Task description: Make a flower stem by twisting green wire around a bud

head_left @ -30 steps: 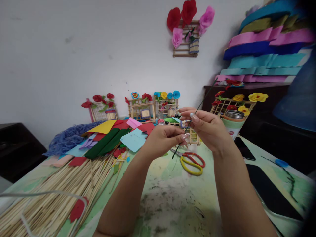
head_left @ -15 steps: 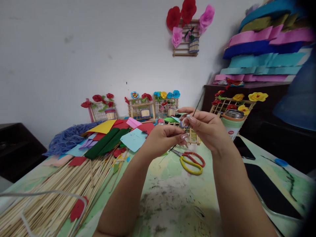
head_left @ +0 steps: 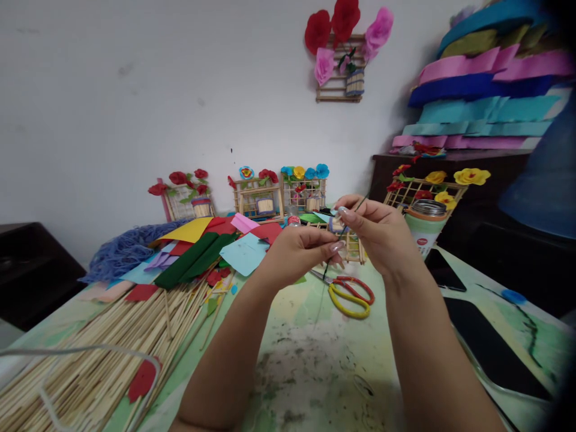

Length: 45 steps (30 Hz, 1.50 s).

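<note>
Both hands are raised above the green table (head_left: 315, 366). My left hand (head_left: 299, 252) pinches a thin dark green stick (head_left: 344, 229) between thumb and fingertips. My right hand (head_left: 380, 234) is closed on the same stick a little higher, fingers curled round it. The stick runs slanting from upper right to lower left between the two hands; its short upper end pokes out above my right hand. Below the hands lie scissors (head_left: 348, 294) with red and yellow handles.
A heap of bamboo skewers (head_left: 99, 354) covers the left of the table. Coloured paper sheets (head_left: 202, 249) and blue yarn (head_left: 121, 249) lie behind it. Small wooden frames with paper flowers (head_left: 279, 195) line the wall. A tin can (head_left: 425, 225) and dark phones (head_left: 488, 348) sit at right.
The stick has slid down through my right hand: far less of it shows above the fingers now. Both hands stay close together at about the same height.
</note>
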Tool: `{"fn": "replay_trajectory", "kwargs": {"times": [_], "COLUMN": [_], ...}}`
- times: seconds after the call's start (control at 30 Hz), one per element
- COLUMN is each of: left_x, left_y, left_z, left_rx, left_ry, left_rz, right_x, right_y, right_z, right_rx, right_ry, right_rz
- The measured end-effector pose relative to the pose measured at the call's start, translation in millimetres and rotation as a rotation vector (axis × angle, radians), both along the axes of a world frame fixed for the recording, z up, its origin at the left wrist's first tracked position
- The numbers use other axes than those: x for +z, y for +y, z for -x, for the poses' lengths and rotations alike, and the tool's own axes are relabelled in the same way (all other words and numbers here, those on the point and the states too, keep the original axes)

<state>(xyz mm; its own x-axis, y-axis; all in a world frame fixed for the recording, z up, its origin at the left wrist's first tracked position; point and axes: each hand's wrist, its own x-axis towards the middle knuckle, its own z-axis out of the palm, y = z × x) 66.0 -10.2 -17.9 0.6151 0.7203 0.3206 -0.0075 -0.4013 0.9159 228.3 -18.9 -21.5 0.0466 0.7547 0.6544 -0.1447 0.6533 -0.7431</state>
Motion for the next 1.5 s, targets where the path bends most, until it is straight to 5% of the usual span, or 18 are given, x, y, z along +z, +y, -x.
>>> {"fn": "replay_trajectory", "kwargs": {"times": [0.2, 0.4, 0.6, 0.83, 1.03, 1.23, 1.4, 1.5], "left_x": [-0.3, -1.2, -2.0, -4.7, -3.2, -5.9, -8.4, -7.9], "left_y": [0, 2, 2, 4, 4, 8, 14, 17], "left_z": [1, 0, -1, -1, 0, 3, 5, 6], "left_rx": [0.047, 0.014, 0.041, 0.024, 0.005, 0.02, 0.033, 0.037], "left_ry": [0.06, -0.009, -0.008, -0.096, -0.09, -0.11, -0.099, -0.098], "left_rz": [-0.037, -0.019, 0.0, 0.044, 0.02, 0.021, -0.008, -0.013], "right_x": [1.1, 1.3, -1.0, -2.3, -4.2, -5.5, -7.4, -8.0], "right_y": [1, -2, 4, 3, 6, 6, 10, 11], "right_z": [4, -4, 1, -5, 2, -1, 6, 8], "right_rx": [-0.086, 0.088, -0.06, 0.147, 0.026, 0.158, 0.031, 0.078], "right_ry": [0.081, -0.105, 0.093, -0.098, 0.039, -0.122, 0.006, -0.052], "right_rz": [-0.021, -0.013, -0.005, 0.051, 0.036, 0.083, 0.067, 0.08]}}
